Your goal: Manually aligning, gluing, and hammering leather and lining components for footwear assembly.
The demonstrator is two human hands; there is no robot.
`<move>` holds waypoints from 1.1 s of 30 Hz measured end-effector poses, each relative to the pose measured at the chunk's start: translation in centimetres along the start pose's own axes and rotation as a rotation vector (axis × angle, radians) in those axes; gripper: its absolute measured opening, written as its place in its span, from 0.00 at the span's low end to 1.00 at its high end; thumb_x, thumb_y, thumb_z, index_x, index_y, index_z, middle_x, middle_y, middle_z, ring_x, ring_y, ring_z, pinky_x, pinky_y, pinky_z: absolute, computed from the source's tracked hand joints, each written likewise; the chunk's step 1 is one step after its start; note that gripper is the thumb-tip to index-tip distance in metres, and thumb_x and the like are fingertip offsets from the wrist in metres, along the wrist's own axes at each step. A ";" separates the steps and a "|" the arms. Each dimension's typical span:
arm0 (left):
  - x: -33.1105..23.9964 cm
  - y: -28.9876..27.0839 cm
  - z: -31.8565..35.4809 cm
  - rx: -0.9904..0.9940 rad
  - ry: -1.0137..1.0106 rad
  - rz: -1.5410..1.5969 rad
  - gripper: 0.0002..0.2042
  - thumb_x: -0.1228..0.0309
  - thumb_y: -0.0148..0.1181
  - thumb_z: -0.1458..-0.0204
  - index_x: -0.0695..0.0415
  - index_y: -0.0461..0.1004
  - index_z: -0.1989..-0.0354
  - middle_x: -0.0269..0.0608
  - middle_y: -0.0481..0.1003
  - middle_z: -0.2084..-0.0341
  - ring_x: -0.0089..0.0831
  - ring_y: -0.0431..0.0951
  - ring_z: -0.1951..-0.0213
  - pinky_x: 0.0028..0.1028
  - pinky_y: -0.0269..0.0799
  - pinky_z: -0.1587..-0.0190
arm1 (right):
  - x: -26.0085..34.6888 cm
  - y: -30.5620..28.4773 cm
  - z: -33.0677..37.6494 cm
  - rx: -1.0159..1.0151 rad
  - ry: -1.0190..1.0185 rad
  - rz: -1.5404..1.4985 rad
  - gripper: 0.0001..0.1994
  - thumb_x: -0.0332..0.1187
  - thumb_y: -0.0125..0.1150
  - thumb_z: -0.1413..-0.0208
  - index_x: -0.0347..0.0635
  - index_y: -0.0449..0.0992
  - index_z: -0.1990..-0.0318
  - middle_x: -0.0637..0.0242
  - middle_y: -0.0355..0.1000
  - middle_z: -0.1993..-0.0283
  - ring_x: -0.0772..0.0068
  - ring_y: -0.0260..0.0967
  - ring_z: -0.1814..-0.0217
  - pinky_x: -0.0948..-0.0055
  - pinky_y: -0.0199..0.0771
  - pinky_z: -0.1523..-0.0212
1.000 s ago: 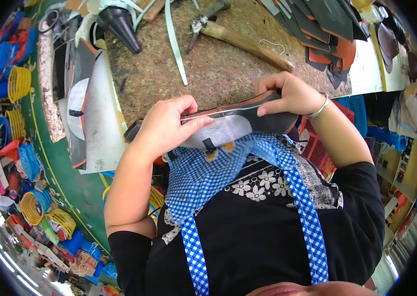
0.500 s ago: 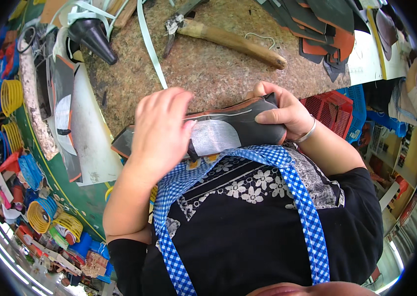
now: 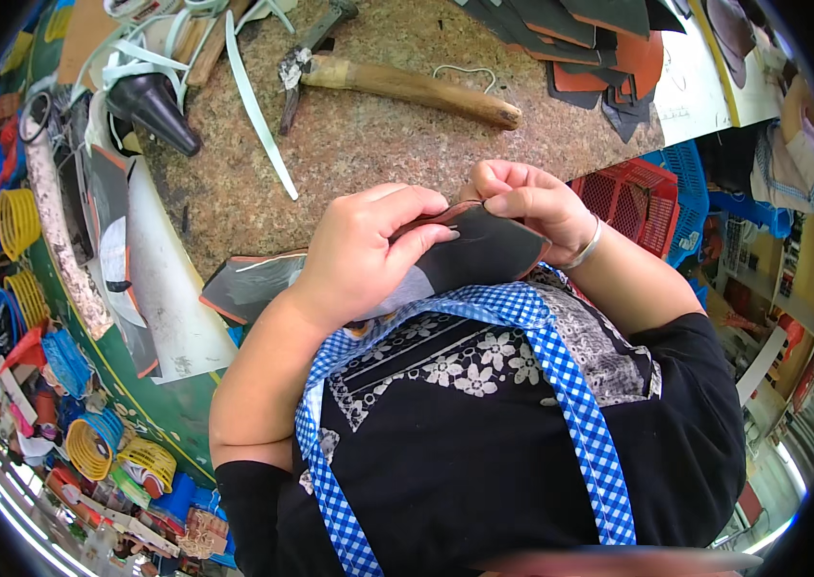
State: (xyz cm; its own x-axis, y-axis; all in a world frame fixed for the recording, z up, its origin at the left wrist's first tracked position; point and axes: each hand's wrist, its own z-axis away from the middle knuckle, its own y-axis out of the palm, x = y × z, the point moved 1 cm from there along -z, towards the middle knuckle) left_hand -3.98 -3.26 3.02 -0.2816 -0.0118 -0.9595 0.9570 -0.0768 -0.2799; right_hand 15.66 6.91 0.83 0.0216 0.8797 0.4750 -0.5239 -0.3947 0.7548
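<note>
On the person's side of the hammer (image 3: pixel 407 88), the dark, orange-edged piece (image 3: pixel 492 248) extends under both hands. Left hand (image 3: pixel 361 245) pinches its hammer-facing edge, covering its middle; right hand (image 3: pixel 542 210), nearest the hammer's handle end, pinches that edge too.

Over there, the head-worn camera faces steeply down past its wearer's black shirt (image 3: pixel 465 462) to the left hand (image 3: pixel 366 245) and right hand (image 3: pixel 540 207), quite near. Its round fisheye view reaches the tabletop (image 3: pixel 397 135) ahead and baskets (image 3: pixel 17 219) off left.
</note>
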 end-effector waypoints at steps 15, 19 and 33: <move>1.8 2.3 -2.6 -0.255 0.051 -0.609 0.12 0.76 0.67 0.57 0.59 0.76 0.62 0.44 0.75 0.68 0.45 0.78 0.63 0.39 0.73 0.60 | 7.4 1.6 -5.5 -0.376 -0.978 2.035 0.17 0.41 0.68 0.53 0.39 0.72 0.61 0.58 0.71 0.64 0.54 0.72 0.58 0.58 0.72 0.58; 1.9 2.5 -3.0 -0.186 -0.041 -0.483 0.15 0.77 0.67 0.59 0.58 0.77 0.59 0.45 0.75 0.68 0.44 0.78 0.63 0.39 0.74 0.60 | 4.9 2.6 -11.7 -0.233 -0.906 2.109 0.20 0.38 0.67 0.51 0.38 0.71 0.54 0.56 0.69 0.59 0.51 0.69 0.53 0.58 0.70 0.55; 1.4 2.8 -2.3 -0.112 0.203 -0.768 0.16 0.75 0.65 0.58 0.57 0.77 0.57 0.37 0.74 0.63 0.39 0.75 0.59 0.36 0.71 0.58 | 7.9 0.8 3.2 -0.223 -0.291 1.690 0.15 0.33 0.66 0.44 0.36 0.76 0.52 0.59 0.76 0.73 0.69 0.72 0.79 0.73 0.71 0.75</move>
State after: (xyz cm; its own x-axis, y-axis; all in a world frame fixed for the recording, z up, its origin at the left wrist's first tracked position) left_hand -1.56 -1.18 0.78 -0.8562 0.1866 -0.4818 0.5056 0.1106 -0.8556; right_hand 18.18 12.75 6.64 -0.5042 -0.5183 0.6908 -0.2256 -0.6931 -0.6846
